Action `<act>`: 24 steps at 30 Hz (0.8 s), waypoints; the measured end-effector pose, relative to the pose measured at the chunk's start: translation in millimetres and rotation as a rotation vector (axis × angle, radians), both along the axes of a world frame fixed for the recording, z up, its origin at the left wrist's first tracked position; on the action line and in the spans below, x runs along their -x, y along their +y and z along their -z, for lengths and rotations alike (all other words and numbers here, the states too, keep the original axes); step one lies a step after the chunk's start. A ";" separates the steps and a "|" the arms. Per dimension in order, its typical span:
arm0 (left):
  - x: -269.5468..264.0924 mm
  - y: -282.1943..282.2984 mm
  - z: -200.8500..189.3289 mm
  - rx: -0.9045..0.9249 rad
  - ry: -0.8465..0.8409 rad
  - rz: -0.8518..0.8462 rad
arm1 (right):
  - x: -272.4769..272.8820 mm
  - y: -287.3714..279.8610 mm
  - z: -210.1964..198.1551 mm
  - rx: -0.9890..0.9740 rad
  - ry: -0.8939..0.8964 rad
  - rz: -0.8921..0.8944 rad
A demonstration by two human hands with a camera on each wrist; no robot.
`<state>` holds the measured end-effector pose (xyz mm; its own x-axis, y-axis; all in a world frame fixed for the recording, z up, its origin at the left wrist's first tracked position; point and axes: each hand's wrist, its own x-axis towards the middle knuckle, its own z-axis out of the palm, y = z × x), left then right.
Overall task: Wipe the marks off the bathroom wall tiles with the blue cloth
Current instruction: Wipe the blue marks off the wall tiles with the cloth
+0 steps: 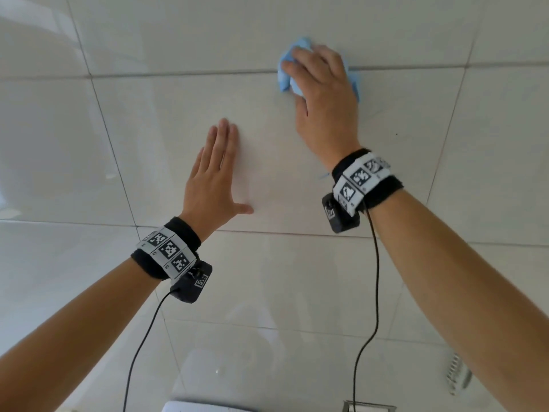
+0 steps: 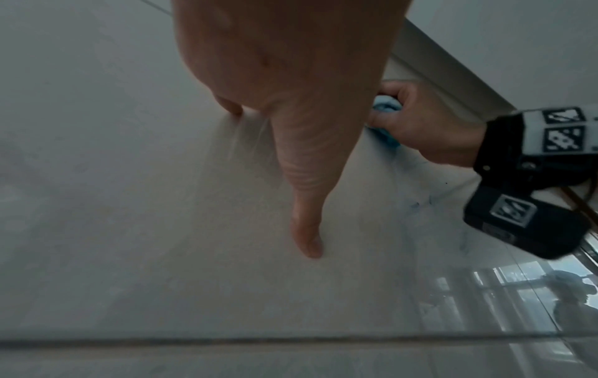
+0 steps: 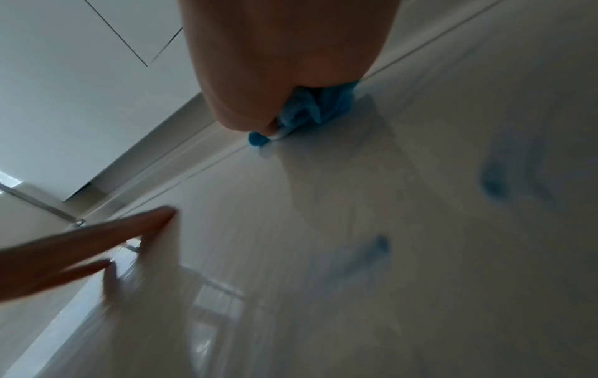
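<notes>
The blue cloth (image 1: 284,73) is bunched up against the pale wall tiles (image 1: 166,120), right on a horizontal grout line. My right hand (image 1: 320,84) covers it, fingers curled over it and pressing it to the wall; the left wrist view shows this right hand (image 2: 420,128) gripping the cloth (image 2: 386,106). Under my right palm (image 3: 284,64) the cloth (image 3: 310,110) shows crumpled. Blue smudge marks (image 3: 495,184) lie on the tile below the cloth, with a faint mark (image 1: 323,174) beside my right wrist. My left hand (image 1: 219,168) lies flat on the tile, lower left of the cloth, holding nothing.
Dark grout lines (image 1: 178,74) divide the glossy tiles. A chrome fitting (image 1: 457,373) hangs at the lower right, and a metal bracket (image 1: 368,408) sits at the bottom edge. Black cables (image 1: 375,292) hang from both wrist cameras.
</notes>
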<state>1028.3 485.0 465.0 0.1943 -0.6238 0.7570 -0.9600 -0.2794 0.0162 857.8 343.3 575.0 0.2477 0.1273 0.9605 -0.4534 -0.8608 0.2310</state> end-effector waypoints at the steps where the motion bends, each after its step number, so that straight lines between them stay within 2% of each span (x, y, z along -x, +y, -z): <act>1: -0.7 0.3 0.8 0.007 0.001 0.000 | -2.3 -0.3 15.0 0.001 0.002 -0.004; 4: -2.0 0.6 2.3 0.012 -0.002 0.003 | -6.8 -2.9 83.6 0.038 0.168 0.055; 8: -3.4 1.3 3.3 0.017 -0.015 0.012 | 5.7 -2.9 203.4 0.041 0.400 0.073; 10: -4.5 2.1 3.0 0.015 -0.019 0.011 | 15.5 -3.2 237.4 0.054 0.515 0.065; 11: -4.7 2.7 2.7 0.011 -0.021 0.011 | 19.0 -3.3 240.9 0.077 0.553 0.051; 13: -4.2 3.6 2.6 0.014 -0.024 0.013 | 22.8 -5.9 228.0 0.143 0.624 0.032; 15: -2.1 3.9 2.6 0.012 -0.015 0.014 | 27.2 -8.5 196.7 0.158 0.632 0.042; 17: 0.2 3.3 3.0 0.010 -0.002 0.008 | 32.8 -13.8 145.9 0.051 0.476 0.078; 21: 8.6 0.0 1.7 0.007 0.001 0.011 | 51.7 -20.5 8.0 -0.047 0.035 0.120; 23: 16.3 -3.6 1.9 0.009 0.007 0.023 | 57.9 -20.6 -35.9 -0.066 -0.067 0.091; 24: 20.4 -6.6 2.5 0.011 0.010 0.030 | 58.1 -21.9 -43.1 -0.056 -0.099 0.074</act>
